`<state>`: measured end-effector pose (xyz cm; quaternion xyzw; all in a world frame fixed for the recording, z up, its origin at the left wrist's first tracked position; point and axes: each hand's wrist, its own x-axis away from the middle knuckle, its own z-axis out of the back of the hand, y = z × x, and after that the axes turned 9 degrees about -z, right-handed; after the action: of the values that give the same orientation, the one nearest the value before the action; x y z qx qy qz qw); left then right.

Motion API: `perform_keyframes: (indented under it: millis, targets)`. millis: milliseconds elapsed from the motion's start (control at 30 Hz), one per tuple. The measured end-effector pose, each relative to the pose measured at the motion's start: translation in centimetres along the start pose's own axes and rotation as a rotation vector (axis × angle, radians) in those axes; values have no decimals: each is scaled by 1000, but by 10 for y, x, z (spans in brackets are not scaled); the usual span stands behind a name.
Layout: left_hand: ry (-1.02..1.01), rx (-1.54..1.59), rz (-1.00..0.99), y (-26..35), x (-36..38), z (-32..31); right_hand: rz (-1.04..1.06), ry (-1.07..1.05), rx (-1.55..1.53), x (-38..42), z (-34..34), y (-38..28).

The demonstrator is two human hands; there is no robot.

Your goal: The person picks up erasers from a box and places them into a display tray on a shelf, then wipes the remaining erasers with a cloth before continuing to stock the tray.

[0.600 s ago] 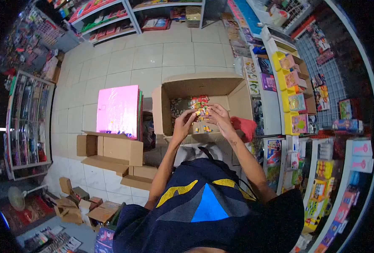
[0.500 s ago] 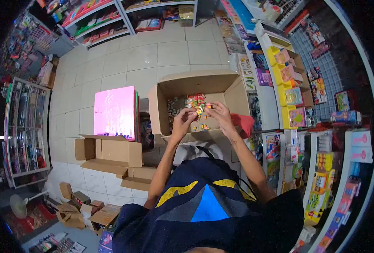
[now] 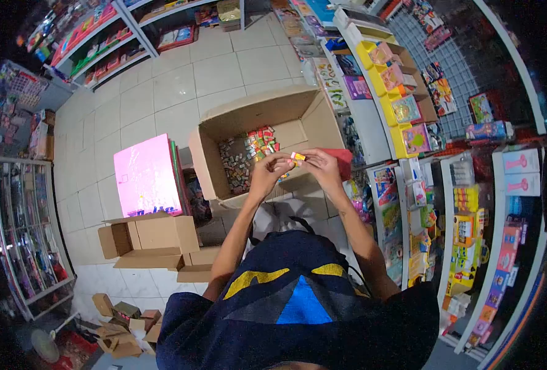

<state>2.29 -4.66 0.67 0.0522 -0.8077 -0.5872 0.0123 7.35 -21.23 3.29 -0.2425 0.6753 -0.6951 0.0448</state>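
Dark shirt [image 3: 301, 302] nearest, both forearms reaching forward. Left hand [image 3: 268, 176] and right hand [image 3: 322, 169] meet at the fingertips over the near side of the box [image 3: 258, 111]. Between them, raised above the box floor: one yellow-and-white piece [image 3: 298, 156]. Right grip closed to a pinch on its right end. Left grip also closed, apparently pinching the left end; fingers partly hide contact. Reddish bit just below, can't tell if separate. Fingertip hold probably because the piece is small; two ends pinched likely keeps it steady and in view.

Box sits on the floor, open side up, right in front of the person, presumably for easy reach. Inside, loose pieces [image 3: 262, 143]: brighter ones toward the middle, duller ones leftward. Sorted or just scattered, can't tell. Red item [image 3: 342, 166] beside the box's right wall.

Left: open carton [image 3: 156, 237] nearer, pink pack [image 3: 147, 176] beyond, both clear of the hands. Right: yellow tray [image 3: 398, 140], goods slotted, likely for display. Farthest: rack [image 3: 136, 28].
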Motion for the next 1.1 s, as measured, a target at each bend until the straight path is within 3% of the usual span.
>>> perform_keyframes:
  millis: [333,400,433,467,500,567,667,767,800,900,1033,1100]
  targets:
    - [-136,62,173,-25,-24,-51,-10,67,-27,26,55,2]
    - [-164,-60,218,-30,-27,-64,89,177,100,37,69,16]
    - [-217,-104,240,-36,-31,-80,292,276,487,48,81,1]
    - [-276,-122,237,-37,-34,-95,255,303,383,58,91,3]
    - [-330,-145,235,-39,-34,-110,311,394,559,66,107,16]
    - [-342,63,337,-53,-27,-149,254,444,593,95,132,16]
    - [-504,21,403,-66,-19,-207,223,569,630,140,175,25]
    - [-659,43,380,-92,-9,-259,171,673,490,179,211,51]
    - [-701,43,445,-99,-3,-279,176,729,607,198,224,52]
    - [-799,73,591,-138,12,-320,74,812,371,245,260,85]
    - [-968,-191,483,-156,18,-352,13,1002,139,315,351,173]
    - [-920,-213,497,-165,16,-352,-59,1203,116,350,390,193]
